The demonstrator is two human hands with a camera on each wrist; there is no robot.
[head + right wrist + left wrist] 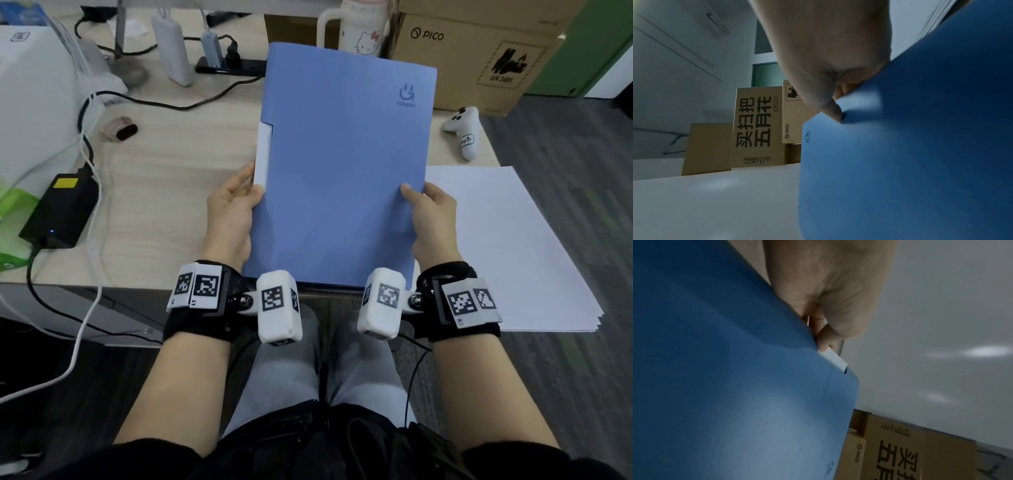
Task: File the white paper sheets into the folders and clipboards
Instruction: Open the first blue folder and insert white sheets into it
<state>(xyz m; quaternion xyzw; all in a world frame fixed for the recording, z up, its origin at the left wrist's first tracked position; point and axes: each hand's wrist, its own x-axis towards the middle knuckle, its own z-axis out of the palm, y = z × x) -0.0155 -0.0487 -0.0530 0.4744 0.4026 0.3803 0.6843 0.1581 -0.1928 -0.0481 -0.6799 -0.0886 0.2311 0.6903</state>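
Head: two hands (one blue folder [342, 164]).

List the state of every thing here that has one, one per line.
blue folder: closed, held up off the desk by both side edges
left hand: grips the folder's left edge by its white tab
right hand: grips the folder's right edge
white paper sheets: stacked flat on the desk, unfiled

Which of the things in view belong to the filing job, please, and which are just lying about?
Job: blue folder, held by left hand and right hand; white paper stack.

Lying about: game controller, power adapter, cardboard box, cup.
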